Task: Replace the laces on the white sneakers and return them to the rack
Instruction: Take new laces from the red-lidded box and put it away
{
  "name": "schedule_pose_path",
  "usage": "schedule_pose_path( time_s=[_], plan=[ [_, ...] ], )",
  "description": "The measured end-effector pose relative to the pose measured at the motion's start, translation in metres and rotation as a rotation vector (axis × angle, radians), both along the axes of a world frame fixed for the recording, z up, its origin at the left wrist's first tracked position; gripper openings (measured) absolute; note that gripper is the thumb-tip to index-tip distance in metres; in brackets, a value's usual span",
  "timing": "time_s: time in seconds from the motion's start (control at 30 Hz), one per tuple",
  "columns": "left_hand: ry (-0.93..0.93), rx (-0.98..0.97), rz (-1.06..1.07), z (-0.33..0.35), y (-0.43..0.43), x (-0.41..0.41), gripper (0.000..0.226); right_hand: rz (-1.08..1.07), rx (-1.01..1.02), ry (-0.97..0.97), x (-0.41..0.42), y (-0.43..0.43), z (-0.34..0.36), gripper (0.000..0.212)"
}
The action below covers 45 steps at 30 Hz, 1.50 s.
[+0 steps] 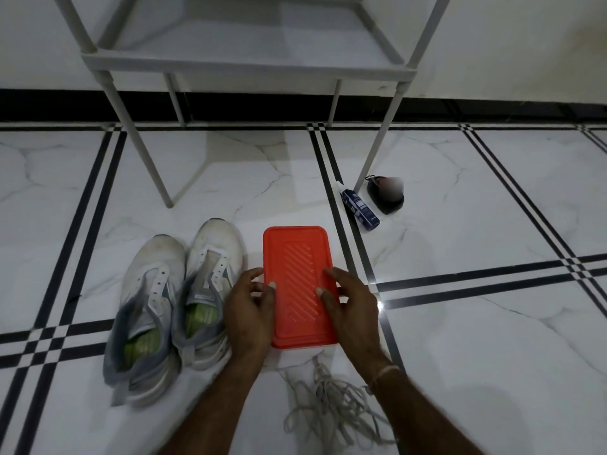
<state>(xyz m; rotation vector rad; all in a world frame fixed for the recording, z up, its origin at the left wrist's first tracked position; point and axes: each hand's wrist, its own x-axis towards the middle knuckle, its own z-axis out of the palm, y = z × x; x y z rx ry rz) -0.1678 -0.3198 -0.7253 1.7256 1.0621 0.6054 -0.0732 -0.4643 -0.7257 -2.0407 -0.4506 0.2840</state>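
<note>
A red box (297, 257) is gripped at its edges by the left hand (249, 310) and right hand (353, 307), thumbs laid on its lid. The laceless white sneakers (157, 257) are placed just left of it, loose laces (328, 405) near, the rack (230, 62) far.

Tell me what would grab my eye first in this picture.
The bright red box lies at the centre on the pale marble floor, with the left hand and right hand holding its long edges. Just left of it stands a pair of white sneakers with bare eyelets. A tangle of loose laces lies at the bottom, by the right forearm.
</note>
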Motion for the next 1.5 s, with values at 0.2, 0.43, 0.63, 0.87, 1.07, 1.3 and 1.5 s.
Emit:
schedule_pose_path(
  time_s=[0.2, 0.43, 0.63, 0.87, 1.07, 1.3, 1.5],
  plan=[
    [0.266, 0.261, -0.173, 0.002, -0.003, 0.013, 0.061, 0.167, -0.250, -0.177, 0.022, 0.026, 0.000, 0.057],
    [0.358, 0.369, -0.181, -0.007, -0.005, 0.013, 0.064, 0.164, -0.256, -0.133, 0.087, 0.082, -0.015, 0.053],
    [0.388, 0.404, -0.148, -0.010, -0.011, 0.013, 0.060, 0.124, -0.214, -0.080, 0.097, 0.090, -0.014, 0.052],
    [0.113, 0.173, -0.077, -0.014, -0.009, 0.006, 0.047, 0.146, -0.003, 0.404, 0.002, 0.022, 0.001, 0.039],
    [0.101, 0.001, -0.103, 0.002, -0.007, 0.006, 0.038, -0.025, -0.062, 0.237, -0.007, 0.018, 0.000, 0.041],
    [-0.069, -0.480, -0.187, 0.039, 0.004, -0.003, 0.023, -0.031, 0.174, 0.541, -0.007, 0.014, 0.025, 0.035],
    [-0.377, -0.369, -0.189, 0.109, 0.013, 0.013, 0.031, 0.010, 0.486, 0.399, 0.004, 0.035, 0.120, 0.033]
  ],
)
